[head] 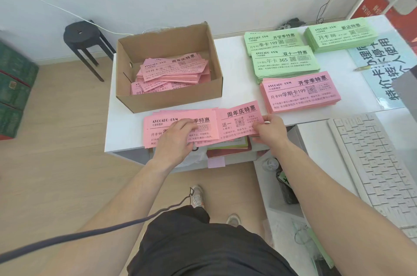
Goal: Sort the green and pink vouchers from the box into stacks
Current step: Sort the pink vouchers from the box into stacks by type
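Observation:
An open cardboard box (171, 97) on the white table (237, 86) holds a loose heap of pink vouchers (173, 72). At the table's near edge lies a bundle of pink vouchers (167, 122); my left hand (174, 140) rests on it with fingers curled over its near edge. My right hand (269, 130) pinches the right end of a pink voucher (239, 117) that sticks out of the bundle to the right. Sorted stacks lie to the right: three green ones (273, 42), (284, 62), (340, 34) and a pink one (300, 93).
A white keyboard (370, 163) sits on a lower desk at right, beside a printed sign (383, 68) with a pen (363, 68) on it. A black stool (82, 34) stands left of the table. A dark cable (90, 233) crosses my left arm.

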Tool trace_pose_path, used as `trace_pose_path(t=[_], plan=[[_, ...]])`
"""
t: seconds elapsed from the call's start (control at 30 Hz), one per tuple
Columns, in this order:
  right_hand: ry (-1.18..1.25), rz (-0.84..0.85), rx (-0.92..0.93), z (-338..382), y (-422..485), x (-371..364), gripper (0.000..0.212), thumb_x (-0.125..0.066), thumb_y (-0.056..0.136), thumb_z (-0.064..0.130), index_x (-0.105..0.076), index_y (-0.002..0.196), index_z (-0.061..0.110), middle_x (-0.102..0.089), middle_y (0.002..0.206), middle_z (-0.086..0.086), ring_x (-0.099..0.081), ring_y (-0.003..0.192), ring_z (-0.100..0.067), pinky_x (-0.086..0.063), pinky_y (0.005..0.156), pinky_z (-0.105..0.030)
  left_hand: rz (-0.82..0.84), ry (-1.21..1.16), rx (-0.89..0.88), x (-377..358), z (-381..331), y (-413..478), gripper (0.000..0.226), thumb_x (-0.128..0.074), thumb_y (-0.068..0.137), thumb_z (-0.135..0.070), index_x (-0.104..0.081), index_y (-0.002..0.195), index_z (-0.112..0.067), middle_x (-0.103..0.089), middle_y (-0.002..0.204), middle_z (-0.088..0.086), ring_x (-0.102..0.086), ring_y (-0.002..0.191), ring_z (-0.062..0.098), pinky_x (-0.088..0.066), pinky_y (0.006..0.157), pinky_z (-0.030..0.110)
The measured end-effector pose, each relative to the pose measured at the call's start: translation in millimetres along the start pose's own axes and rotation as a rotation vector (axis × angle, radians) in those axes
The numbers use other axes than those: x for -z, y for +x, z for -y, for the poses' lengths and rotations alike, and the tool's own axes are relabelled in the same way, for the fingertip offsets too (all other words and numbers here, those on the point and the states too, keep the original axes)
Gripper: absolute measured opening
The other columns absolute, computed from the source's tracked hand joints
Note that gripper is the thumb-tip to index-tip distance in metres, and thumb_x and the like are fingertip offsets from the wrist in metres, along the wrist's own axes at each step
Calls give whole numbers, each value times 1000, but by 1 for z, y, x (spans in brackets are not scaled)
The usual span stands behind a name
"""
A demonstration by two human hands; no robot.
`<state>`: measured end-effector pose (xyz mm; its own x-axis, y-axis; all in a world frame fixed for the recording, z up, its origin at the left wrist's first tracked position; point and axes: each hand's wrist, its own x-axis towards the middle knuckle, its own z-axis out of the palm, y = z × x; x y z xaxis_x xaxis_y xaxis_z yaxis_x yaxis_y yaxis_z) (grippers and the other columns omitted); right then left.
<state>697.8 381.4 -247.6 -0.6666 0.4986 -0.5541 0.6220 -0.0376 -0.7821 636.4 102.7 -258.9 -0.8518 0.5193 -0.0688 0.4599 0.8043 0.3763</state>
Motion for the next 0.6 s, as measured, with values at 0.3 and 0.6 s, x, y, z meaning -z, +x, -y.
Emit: trace_pose_path(t=[0.3, 0.6], plan=[[-48, 63, -8, 2, -8, -9, 17, -60, 93, 5, -64, 109, 11, -73, 104, -1, -70, 90, -13, -56, 58, -25, -126, -26, 11, -6, 9, -16, 27, -72, 81, -10, -74, 106, -22, -63, 114, -8, -55, 105, 19, -53, 75, 38], [-246, -42, 59, 1, -14, -12, 13, -62, 89, 10, -67, 99, 15, -70, 94, 3, -64, 77, -11, -50, 60, -27, -214, -34, 28, 3, 14, -29, 23, -62, 96, -14, -73, 114, -23, -73, 113, -7, -65, 107, 21, -55, 84, 36]])
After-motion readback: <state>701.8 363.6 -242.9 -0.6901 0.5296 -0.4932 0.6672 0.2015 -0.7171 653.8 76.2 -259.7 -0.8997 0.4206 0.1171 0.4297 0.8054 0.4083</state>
